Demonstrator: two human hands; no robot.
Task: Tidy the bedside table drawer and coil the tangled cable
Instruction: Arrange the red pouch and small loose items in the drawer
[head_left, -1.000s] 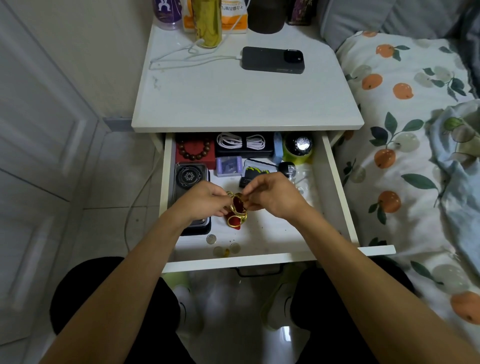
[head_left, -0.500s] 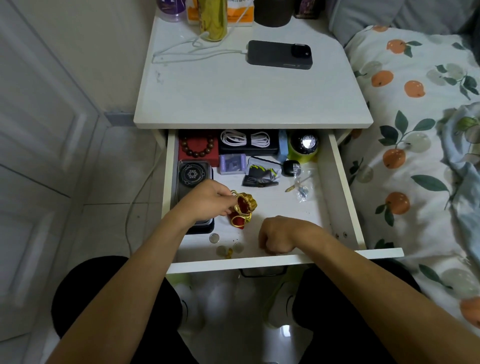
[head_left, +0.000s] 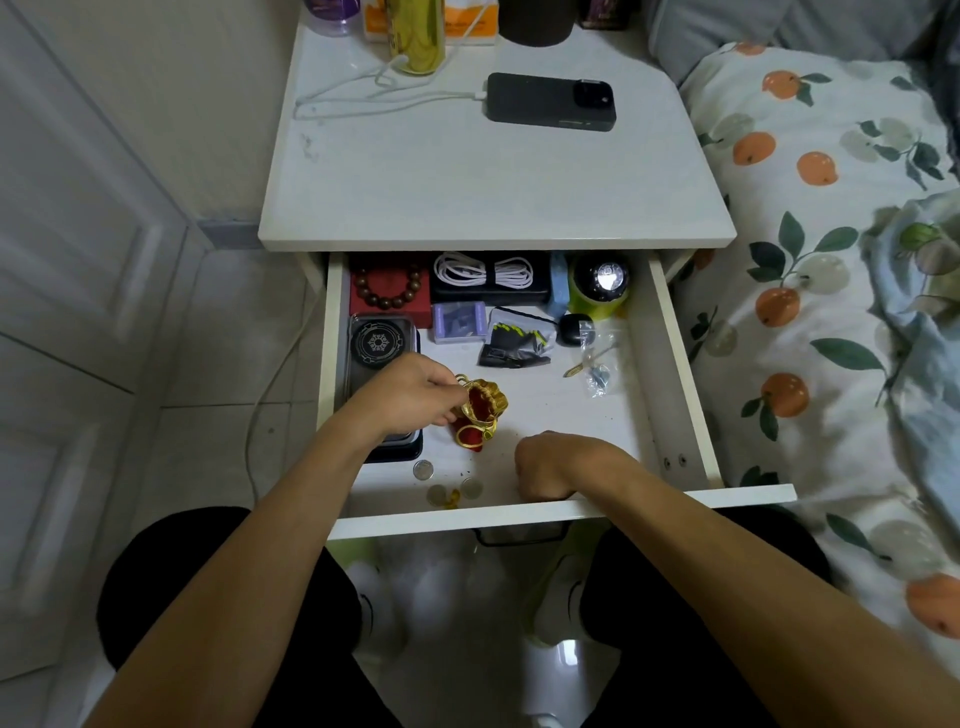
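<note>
The drawer (head_left: 670, 364) of the bedside table (head_left: 493, 187) stands pulled out, and everything below is placed against it; the left hand (head_left: 410, 395) hangs over the drawer's left-middle part, its fingers pinched on the gold-trimmed mouth of a small red pouch (head_left: 478, 415), which hangs open with its lower end on the drawer floor; the right hand (head_left: 545, 467) is curled into a loose fist at the drawer's front edge, knuckles down toward the floor of the drawer, and whether anything is inside the fist cannot be told; three coins (head_left: 423, 471) lie at the drawer's front, just left of that fist; under the left wrist, along the drawer's left wall, sits a dark flat case (head_left: 382, 345) with a round pattern on top; in the drawer's back row, left to right, are a red box with a bead bracelet (head_left: 389, 291), a coiled white cable (head_left: 485, 273) resting on a black box, and a green lamp (head_left: 600, 286); in front of that row lie a small purple box (head_left: 460, 322), a black packet (head_left: 517, 343) and a black earbud case (head_left: 574, 329); above the drawer, on the table top, a dark phone (head_left: 550, 101) lies plugged into a loose white charging cable (head_left: 384, 91), which trails in loops toward the back left corner.
</note>
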